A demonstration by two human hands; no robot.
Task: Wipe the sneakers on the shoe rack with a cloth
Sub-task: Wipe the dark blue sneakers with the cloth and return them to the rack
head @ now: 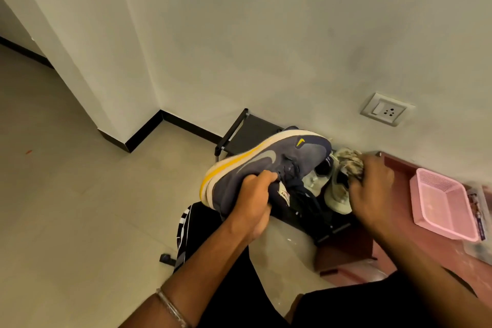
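Note:
My left hand (pixel 254 201) grips a grey-blue sneaker (pixel 269 165) with a yellow and cream sole, holding it on its side above the black shoe rack (pixel 247 132), toe toward the wall. My right hand (pixel 371 189) grips a crumpled mottled cloth (pixel 348 158) just right of the sneaker's toe, over a pale sneaker (pixel 336 196) that rests on the rack. The rack's near part is hidden behind the held shoe and my hands.
A reddish-brown low cabinet (pixel 354 250) stands right of the rack with a pink plastic basket (pixel 444 202) on top. A wall socket (pixel 384 109) is above. A dark bag (pixel 186 226) lies on the tiled floor (pixel 80 208) by my knees.

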